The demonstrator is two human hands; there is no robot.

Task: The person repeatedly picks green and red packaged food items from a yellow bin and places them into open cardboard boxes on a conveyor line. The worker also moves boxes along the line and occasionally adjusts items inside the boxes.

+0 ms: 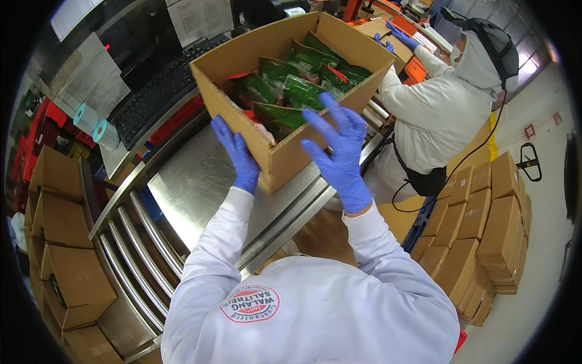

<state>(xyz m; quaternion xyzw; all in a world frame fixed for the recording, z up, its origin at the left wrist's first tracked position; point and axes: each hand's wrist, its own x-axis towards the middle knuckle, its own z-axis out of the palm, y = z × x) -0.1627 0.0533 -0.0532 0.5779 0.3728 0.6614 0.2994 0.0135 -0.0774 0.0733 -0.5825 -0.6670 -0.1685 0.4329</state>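
An open cardboard box (291,159) stands tilted in the view above a stainless steel table (195,168). Inside it are several green and red plastic pouches (304,93), upright and packed close. My left hand (236,152), in a blue glove, lies flat against the box's near left side, its fingers pointing up along the wall. My right hand (338,145), also gloved in blue, is raised at the box's right side with its fingers spread over the near rim. Whether those fingertips touch the box or a pouch is not clear.
At left, steel rollers (141,241) run beside several open cardboard boxes (72,277). A black keyboard (152,104) and label rolls (105,134) lie beyond the table. A co-worker (436,113) in white handles cardboard at upper right. Stacked closed cartons (473,218) stand at right.
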